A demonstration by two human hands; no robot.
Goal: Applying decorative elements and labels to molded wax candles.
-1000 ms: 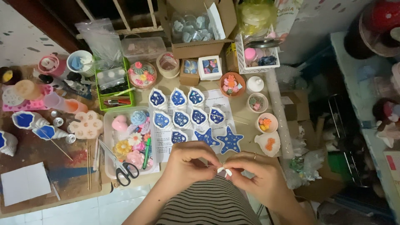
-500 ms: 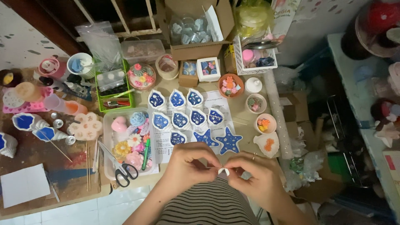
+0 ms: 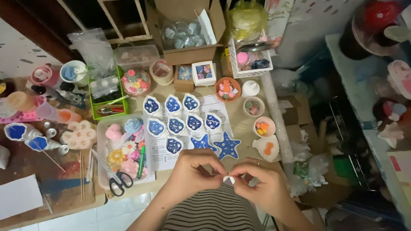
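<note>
Both hands, left hand (image 3: pixel 190 171) and right hand (image 3: pixel 257 184), pinch a small white piece (image 3: pixel 229 179) just below the blue star (image 3: pixel 227 146); loosened fingers could drop it.

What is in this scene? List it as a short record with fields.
left hand: pinches a small white piece at the fingertips
right hand: pinches the same piece from the other side
just beyond the hands: two blue star dishes on a printed sheet
left of them: clear tray of pastel flowers
tray's near edge: black-handled scissors
</note>
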